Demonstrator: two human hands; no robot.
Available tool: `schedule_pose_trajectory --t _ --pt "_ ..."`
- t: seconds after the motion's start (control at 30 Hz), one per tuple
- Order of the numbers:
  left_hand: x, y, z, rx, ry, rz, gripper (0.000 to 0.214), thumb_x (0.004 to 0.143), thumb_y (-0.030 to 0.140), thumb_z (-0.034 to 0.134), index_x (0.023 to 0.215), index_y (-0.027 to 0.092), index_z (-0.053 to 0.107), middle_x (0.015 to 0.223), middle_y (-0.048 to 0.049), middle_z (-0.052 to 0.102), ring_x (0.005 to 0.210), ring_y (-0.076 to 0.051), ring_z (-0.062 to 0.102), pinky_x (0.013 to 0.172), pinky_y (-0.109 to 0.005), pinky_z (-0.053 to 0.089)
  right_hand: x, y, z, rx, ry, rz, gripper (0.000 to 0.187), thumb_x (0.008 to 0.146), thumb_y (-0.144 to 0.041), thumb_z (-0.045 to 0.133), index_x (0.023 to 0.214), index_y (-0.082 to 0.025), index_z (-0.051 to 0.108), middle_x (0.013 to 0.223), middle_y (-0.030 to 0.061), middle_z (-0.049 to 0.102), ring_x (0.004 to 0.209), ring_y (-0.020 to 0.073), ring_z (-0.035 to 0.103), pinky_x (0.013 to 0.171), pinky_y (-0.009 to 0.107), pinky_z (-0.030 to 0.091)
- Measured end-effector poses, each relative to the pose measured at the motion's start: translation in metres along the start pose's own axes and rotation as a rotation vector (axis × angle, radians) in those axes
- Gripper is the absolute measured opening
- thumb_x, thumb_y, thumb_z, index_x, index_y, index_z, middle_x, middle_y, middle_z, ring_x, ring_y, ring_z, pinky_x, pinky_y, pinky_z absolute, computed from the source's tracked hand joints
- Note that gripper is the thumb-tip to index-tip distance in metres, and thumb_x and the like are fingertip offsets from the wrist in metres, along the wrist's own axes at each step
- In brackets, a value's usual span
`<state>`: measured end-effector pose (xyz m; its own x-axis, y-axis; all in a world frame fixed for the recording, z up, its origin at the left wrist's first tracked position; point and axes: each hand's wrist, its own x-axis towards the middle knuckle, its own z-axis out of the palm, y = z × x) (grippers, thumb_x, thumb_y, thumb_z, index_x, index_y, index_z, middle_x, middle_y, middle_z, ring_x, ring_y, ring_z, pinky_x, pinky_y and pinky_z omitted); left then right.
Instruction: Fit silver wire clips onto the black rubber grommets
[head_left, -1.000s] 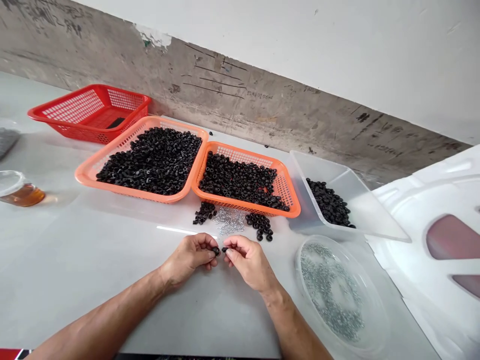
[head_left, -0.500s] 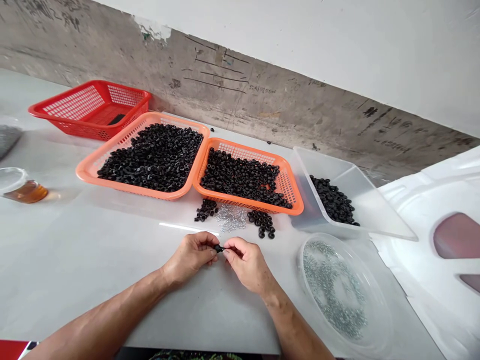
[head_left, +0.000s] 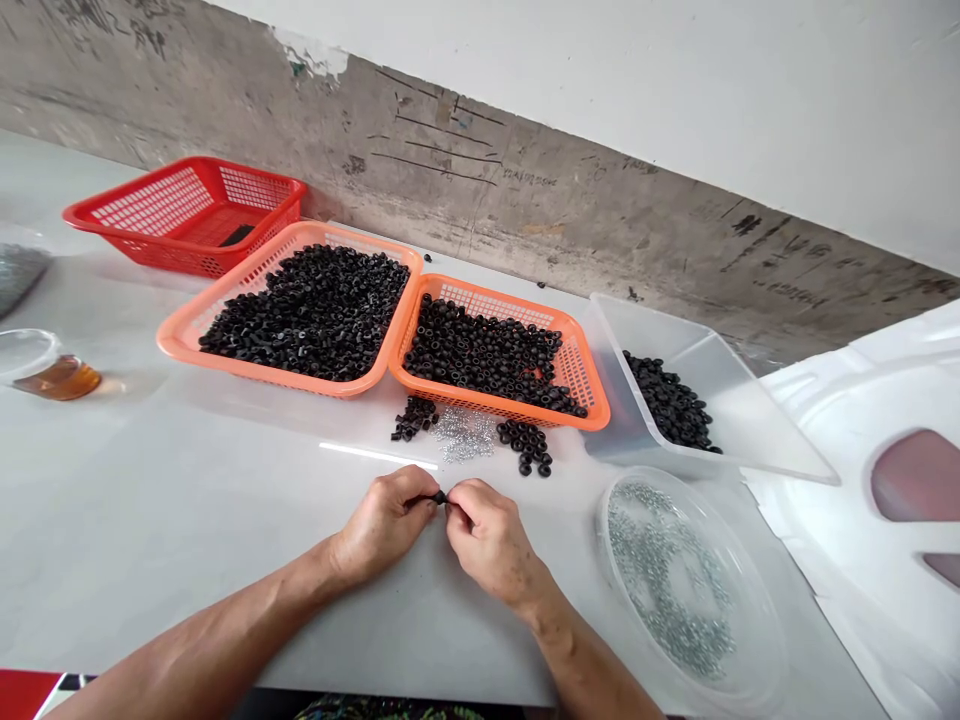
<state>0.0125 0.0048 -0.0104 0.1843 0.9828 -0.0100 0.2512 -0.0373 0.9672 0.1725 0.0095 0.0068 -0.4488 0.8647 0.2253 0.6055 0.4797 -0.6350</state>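
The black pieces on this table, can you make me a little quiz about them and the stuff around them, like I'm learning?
1. True or false: the red basket is heaped full of black pieces.
2. What lies between the left black pile and the right black pile? A) yellow rope B) silvery pieces C) green leaves
3. Fill in: the left hand and right hand meet at a small ____ piece.

Key: 1 false; 2 B; 3 black.

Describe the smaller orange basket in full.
The basket is rectangular, open-topped and looks plastic, with a smooth rim and grid-like holes in its walls. It stands upright on the table, partly filled with small black rings that leave the right end wall mostly bare. Its left rim appears to touch the larger basket.
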Motion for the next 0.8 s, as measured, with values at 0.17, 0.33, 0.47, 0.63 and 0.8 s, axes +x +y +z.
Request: schedule_pose_trajectory --t 0.17,0.33,0.47,0.63,0.8 --pt "-0.002 0.003 -0.003 -0.005 -0.065 0.044 0.017 0.072 0.008 0.048 0.075 0.016 0.062 0.076 -0.0022 0.06 0.074 -0.016 0.055 0.07 -0.027 0.043 0.003 0.001 -0.009 0.116 -0.063 0.037 0.019 0.074 -0.007 0.042 0.067 -0.02 0.054 0.067 0.0019 0.056 0.062 0.013 0.051 0.059 0.024 0.042" --pt "-0.005 0.007 -0.004 -0.12 -0.131 -0.063 0.017 0.07 0.009 0.047 0.073 0.016 0.062 0.071 -0.0006 0.057 0.067 -0.014 0.053 0.063 -0.025 0.043 0.005 0.007 -0.011 0.27 -0.123 0.168 0.014 0.073 -0.011 0.047 0.066 -0.018 0.058 0.063 -0.001 0.056 0.056 0.0099 0.048 0.052 0.02 0.039" --pt "-0.006 0.006 -0.003 -0.209 -0.163 -0.168 0.016 0.068 0.009 0.047 0.072 0.015 0.061 0.067 0.0007 0.055 0.062 -0.012 0.052 0.059 -0.025 0.042 0.004 0.011 -0.006 0.342 -0.153 0.249 0.012 0.07 -0.012 0.048 0.066 -0.016 0.059 0.057 -0.003 0.053 0.049 0.0074 0.043 0.045 0.017 0.035" --pt "-0.007 0.002 -0.001 -0.19 -0.144 -0.243 0.017 0.066 0.008 0.043 0.069 0.015 0.058 0.059 0.0023 0.054 0.057 -0.012 0.049 0.055 -0.024 0.039 0.003 0.004 0.001 0.217 -0.125 0.199 0.015 0.069 -0.009 0.045 0.063 -0.016 0.056 0.056 -0.0025 0.051 0.05 0.0078 0.042 0.046 0.018 0.034" --pt "-0.008 0.003 -0.002 -0.136 -0.149 -0.237 0.017 0.066 0.007 0.042 0.07 0.016 0.055 0.057 0.0035 0.052 0.055 -0.011 0.047 0.054 -0.024 0.037 0.003 0.001 0.0 0.211 -0.131 0.167 0.014 0.07 -0.008 0.046 0.059 -0.016 0.052 0.058 -0.001 0.051 0.054 0.0092 0.045 0.051 0.021 0.036"
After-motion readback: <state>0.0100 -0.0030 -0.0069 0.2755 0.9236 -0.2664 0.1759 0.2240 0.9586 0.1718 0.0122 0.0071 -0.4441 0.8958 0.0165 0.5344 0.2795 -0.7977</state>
